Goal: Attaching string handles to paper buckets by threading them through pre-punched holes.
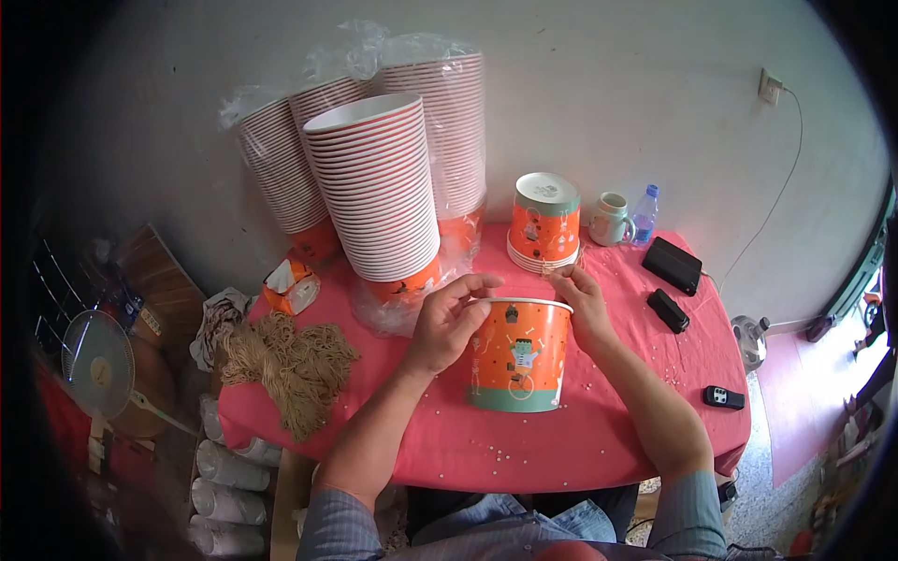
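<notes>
An orange paper bucket (520, 360) with a green bottom band and cartoon figures stands upright near the middle of the table, in front of me. My left hand (451, 323) grips its rim on the left, thumb against the outer wall and fingers curled above the edge. At the right side of the rim is my right hand (584, 304), its fingertips pinched together. What lies between those fingertips is too small to make out. Behind the bucket, a short stack of upside-down matching buckets (545, 224) shows a white base on top.
A tall stack of nested buckets (369, 187) leans at the back left, with plastic-wrapped stacks behind it. Beige cords (290, 365) lie in a heap at the left. A mug (610, 221), a bottle (645, 215) and black devices (672, 266) sit right. Small white bits dot the pink tablecloth (440, 458).
</notes>
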Motion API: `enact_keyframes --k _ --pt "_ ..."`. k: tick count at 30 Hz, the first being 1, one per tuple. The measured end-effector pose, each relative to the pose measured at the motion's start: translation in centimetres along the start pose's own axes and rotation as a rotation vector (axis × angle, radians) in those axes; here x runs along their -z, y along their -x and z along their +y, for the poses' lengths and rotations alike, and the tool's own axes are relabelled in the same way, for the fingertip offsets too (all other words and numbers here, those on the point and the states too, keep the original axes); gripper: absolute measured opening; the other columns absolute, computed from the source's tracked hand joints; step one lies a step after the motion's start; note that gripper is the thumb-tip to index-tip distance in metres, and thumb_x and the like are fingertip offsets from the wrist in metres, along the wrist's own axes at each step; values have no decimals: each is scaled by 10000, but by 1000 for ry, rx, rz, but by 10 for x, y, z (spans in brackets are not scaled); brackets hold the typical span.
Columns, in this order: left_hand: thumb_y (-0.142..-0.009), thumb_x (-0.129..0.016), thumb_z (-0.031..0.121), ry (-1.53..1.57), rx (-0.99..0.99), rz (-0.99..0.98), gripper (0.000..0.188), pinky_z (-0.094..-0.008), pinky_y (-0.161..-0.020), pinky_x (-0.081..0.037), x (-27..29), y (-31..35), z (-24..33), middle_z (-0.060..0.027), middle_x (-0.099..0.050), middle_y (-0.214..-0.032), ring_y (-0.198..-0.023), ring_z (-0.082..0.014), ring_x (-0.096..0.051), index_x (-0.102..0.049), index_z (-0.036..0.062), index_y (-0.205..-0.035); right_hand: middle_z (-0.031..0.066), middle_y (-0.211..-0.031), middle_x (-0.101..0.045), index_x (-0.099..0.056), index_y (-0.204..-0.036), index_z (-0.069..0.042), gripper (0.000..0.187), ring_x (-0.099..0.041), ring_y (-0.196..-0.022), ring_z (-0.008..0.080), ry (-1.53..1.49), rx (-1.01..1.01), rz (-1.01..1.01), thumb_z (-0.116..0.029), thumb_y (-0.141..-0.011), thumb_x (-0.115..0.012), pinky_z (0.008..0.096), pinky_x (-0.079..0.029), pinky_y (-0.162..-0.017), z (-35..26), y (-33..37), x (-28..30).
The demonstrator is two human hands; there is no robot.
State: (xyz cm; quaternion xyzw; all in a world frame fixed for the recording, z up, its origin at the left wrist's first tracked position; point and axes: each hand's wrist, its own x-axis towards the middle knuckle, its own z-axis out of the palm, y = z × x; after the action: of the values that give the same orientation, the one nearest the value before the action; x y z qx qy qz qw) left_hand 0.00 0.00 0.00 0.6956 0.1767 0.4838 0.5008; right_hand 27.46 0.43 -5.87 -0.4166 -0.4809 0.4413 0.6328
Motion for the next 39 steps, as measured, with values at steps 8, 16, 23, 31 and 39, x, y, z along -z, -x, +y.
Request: enact_keyframes --k 8,16,23,31,39 --pt "-1042 -665 95 186 232 -194 377 -241 -938 -553 3 1 -1 -18 -696 -1168 -1039 -59 -655 -670 -24 -1400 -78 -692 -519 -644 -1045 -92 106 -446 -552 19 -125 9 108 -182 -1097 -667 228 -335 -497 -31 6 -4" --pt "-1031 -659 132 206 308 -321 349 -296 -974 -563 17 -2 -7 -38 -764 -1149 -1058 -99 -690 -704 -37 -1333 -63 -654 -529 -638 -1056 -88 84 -452 -479 33 -184 21 98 -161 -1091 -660 227 -369 -446 -39 8 -5" --pt "-1033 -645 130 217 317 -332 267 -284 -947 -540 13 -2 -12 -10 -747 -1072 -1011 -79 -665 -736 -32 -1225 -55 -646 -535 -635 -1050 -87 87 -467 -474 43 -177 42 81 -162 -1090 -653 230 -382 -440 -41 7 -1" --pt "-1034 -628 125 89 227 -385 194 -258 -843 -499 12 0 1 27 -685 -969 -907 -57 -601 -732 -13 -1122 -51 -674 -520 -616 -1060 -72 121 -458 -523 44 -180 171 -40 -176 -1101 -665 256 -402 -513 -67 14 -4" --pt "-1027 -663 119 97 254 -451 132 -245 -770 -450 21 -4 -5 61 -618 -896 -837 -34 -529 -724 11 -1074 -53 -704 -538 -622 -1071 -63 110 -489 -554 43 -129 159 -32 -160 -1091 -669 243 -410 -530 -65 10 1"
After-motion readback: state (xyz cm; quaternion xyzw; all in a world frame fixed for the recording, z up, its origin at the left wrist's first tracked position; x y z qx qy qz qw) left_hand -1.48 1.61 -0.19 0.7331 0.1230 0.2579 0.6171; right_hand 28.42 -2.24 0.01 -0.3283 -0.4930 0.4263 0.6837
